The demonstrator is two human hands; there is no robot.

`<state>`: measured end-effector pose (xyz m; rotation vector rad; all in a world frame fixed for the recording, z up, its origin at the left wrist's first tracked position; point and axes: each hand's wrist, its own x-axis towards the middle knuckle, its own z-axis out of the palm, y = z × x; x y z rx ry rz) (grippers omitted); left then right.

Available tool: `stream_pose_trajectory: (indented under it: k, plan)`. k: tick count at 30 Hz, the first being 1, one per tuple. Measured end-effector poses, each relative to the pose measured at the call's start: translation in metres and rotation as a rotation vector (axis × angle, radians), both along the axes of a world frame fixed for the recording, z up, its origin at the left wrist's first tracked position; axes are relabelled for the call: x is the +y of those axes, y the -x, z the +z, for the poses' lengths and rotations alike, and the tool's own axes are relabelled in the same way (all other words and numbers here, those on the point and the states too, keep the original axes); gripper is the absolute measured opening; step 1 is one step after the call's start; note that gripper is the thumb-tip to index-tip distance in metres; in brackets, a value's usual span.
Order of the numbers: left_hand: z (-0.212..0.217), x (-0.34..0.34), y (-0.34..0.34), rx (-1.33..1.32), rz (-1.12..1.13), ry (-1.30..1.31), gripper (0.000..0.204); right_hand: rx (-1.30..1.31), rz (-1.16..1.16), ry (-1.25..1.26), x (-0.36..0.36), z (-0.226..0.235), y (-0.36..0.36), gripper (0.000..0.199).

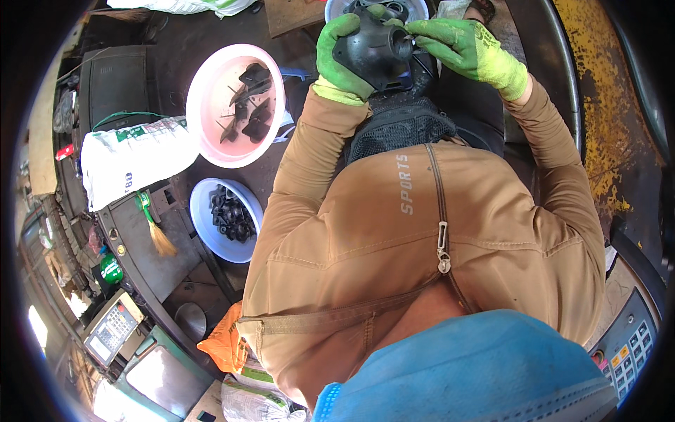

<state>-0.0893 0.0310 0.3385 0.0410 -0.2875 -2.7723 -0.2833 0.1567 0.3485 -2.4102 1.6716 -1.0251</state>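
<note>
My left hand (337,56), in a green glove, is wrapped around a black moulded plastic part (376,48) held up at the top middle of the view. My right hand (464,48), also green-gloved, pinches at the part's round opening on its right side with thumb and forefinger. Both forearms are in tan sleeves. Under the hands lies a black mesh pouch (401,125) on my lap. Whether a small piece sits between my right fingers is hidden.
A pink basin (211,126) with black plastic scraps and a blue basin (200,218) with several small black parts stand to my left. A white sack (133,158), a brush (156,228), and a weighing scale (112,327) lie further left. A yellow rusted metal surface (598,84) is at right.
</note>
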Motion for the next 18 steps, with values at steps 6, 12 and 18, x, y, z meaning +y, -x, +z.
stream_pose_trajectory:
  k: [6,12,18]
  plan:
    - [0.004,0.0,0.003,-0.047,0.133,0.08,0.042,0.075,-0.03,-0.016,0.007,-0.006,-0.01,0.031]
    - [0.007,0.001,-0.001,-0.064,0.259,0.222,0.047,-0.207,-0.031,0.031,0.002,-0.015,-0.029,0.035]
    - [0.021,0.009,0.004,-0.067,0.501,0.495,0.06,-0.834,-0.151,-0.413,0.011,0.003,-0.053,0.04]
